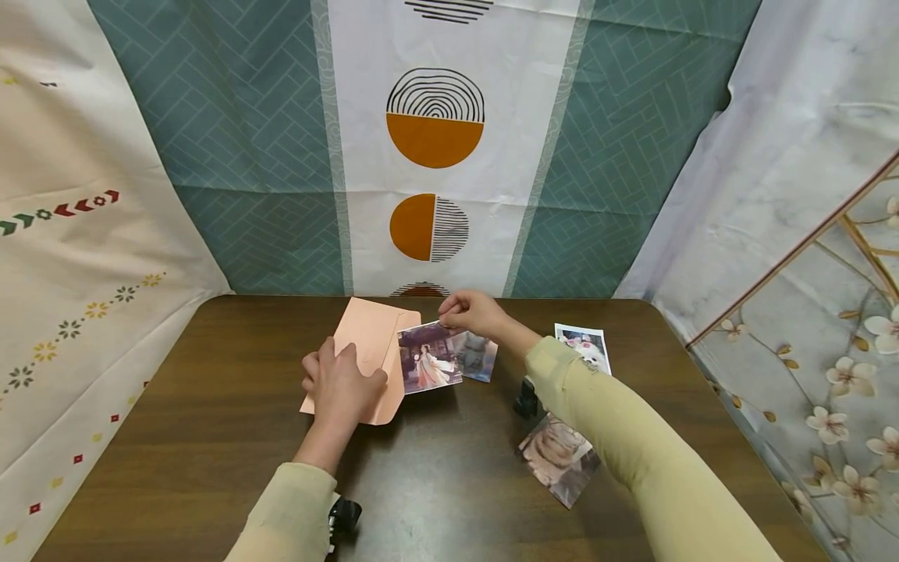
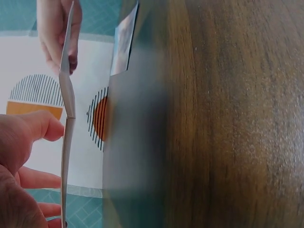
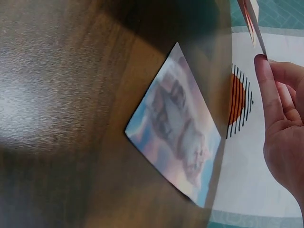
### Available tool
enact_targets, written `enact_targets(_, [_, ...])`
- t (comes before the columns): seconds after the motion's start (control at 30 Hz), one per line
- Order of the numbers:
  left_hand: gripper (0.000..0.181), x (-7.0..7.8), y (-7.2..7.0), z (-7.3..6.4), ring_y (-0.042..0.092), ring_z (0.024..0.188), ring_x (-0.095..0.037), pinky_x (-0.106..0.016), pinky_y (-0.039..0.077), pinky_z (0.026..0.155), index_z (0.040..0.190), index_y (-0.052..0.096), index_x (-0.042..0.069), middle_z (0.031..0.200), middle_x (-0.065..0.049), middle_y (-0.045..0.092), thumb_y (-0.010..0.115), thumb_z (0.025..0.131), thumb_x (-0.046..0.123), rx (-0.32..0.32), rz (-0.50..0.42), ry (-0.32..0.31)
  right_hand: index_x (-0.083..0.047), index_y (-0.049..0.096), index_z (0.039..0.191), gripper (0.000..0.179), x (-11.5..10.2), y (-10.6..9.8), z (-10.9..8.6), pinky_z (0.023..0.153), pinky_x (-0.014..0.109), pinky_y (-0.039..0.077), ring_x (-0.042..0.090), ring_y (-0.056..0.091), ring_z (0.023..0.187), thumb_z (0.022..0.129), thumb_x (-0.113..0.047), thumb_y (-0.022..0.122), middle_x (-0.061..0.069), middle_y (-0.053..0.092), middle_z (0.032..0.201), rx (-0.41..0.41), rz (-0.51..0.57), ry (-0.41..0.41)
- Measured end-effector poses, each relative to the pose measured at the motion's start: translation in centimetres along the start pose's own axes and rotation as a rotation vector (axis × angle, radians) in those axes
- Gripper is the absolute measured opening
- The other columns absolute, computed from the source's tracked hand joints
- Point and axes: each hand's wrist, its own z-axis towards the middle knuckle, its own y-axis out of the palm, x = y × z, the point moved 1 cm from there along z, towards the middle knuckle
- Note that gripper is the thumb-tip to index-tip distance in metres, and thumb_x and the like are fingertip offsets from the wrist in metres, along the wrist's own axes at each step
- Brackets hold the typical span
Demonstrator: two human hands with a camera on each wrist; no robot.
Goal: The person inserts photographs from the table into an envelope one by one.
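Brown wooden table (image 1: 435, 499), peach envelope (image 1: 370, 326) raised above it, left hand (image 1: 342, 388) gripping the envelope between thumb and fingers, right hand (image 1: 474, 312) pinching upper corner of robed-figure photo (image 1: 427, 365) beside envelope's right edge, bluish-grey photo (image 1: 481, 365) partly hidden behind.

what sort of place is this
Probably a makeshift indoor booth: a wooden table, a teal-and-white curtain hung behind it, and a floral hanging along its right side.
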Motion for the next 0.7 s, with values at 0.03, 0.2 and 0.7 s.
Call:
enact_targets(0.03, [0.066, 0.0, 0.0, 0.0, 0.025, 0.143, -0.059, -0.076, 0.029, 0.105, 0.139, 0.061, -0.008, 0.162, -0.034, 0.032, 0.075, 0.085, 0.027, 0.000, 0.000, -0.001, 0.015, 0.064, 0.119, 0.022, -0.1, 0.0, 0.2, 0.081, 0.035, 0.064, 0.012, 0.071, 0.079, 0.100, 0.004, 0.069, 0.010, 0.073, 0.094, -0.010, -0.017, -0.002])
enact_targets(0.2, [0.068, 0.2, 0.2, 0.0, 0.023, 0.144, -0.058, -0.076, 0.029, 0.107, 0.141, 0.060, -0.008, 0.163, -0.033, 0.031, 0.076, 0.086, 0.028, -0.002, -0.001, -0.004, 0.012, 0.067, 0.115, 0.019, -0.8, 0.4, 1.0, 0.084, 0.042, 0.064, 0.014, 0.071, 0.076, 0.099, 0.003, 0.071, 0.010, 0.071, 0.091, -0.031, -0.094, 0.006])
enact_targets(0.7, [0.069, 0.4, 0.4, 0.0, 0.025, 0.143, -0.059, -0.075, 0.030, 0.105, 0.140, 0.060, -0.009, 0.160, -0.034, 0.034, 0.078, 0.087, 0.031, 0.011, -0.016, -0.011, 0.012, 0.067, 0.118, 0.021, -1.3, 1.9, 1.8, 0.096, 0.057, 0.058, 0.015, 0.072, 0.080, 0.100, 0.002, 0.070, 0.011, 0.072, 0.095, 0.061, -0.013, 0.009])
